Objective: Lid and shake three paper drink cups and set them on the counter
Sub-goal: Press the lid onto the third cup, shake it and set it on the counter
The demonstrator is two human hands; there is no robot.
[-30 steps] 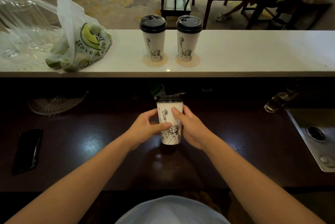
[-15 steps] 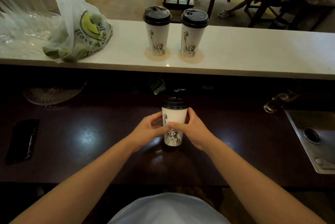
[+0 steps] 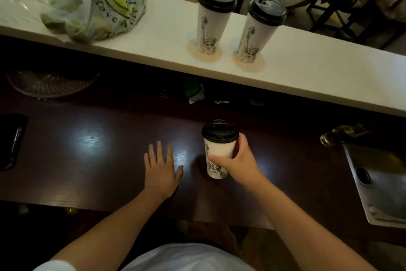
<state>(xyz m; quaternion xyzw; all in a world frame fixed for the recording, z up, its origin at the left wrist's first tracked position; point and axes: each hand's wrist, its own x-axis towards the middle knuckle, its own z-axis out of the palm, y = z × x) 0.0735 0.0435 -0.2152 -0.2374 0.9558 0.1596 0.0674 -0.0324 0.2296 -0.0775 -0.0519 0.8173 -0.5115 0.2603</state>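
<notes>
A white paper cup point(image 3: 216, 150) with a black lid and a statue drawing stands on the dark wooden worktop point(image 3: 109, 161). My right hand point(image 3: 238, 164) is wrapped around its right side. My left hand point(image 3: 161, 168) lies flat on the worktop to the left of the cup, fingers spread, holding nothing. Two more lidded cups of the same kind stand side by side on the white counter point(image 3: 307, 68): the left cup point(image 3: 212, 20) and the right cup point(image 3: 258, 31).
A plastic bag point(image 3: 103, 7) with green fruit lies on the white counter at the left. A dark phone point(image 3: 12, 141) rests at the worktop's left edge, a woven mat point(image 3: 48, 84) behind it. A metal sink point(image 3: 382, 183) and tap point(image 3: 342, 133) are at the right.
My left hand has let go of the cup and dropped flat onto the worktop. My right hand alone now holds the cup. The camera has tilted and moved closer.
</notes>
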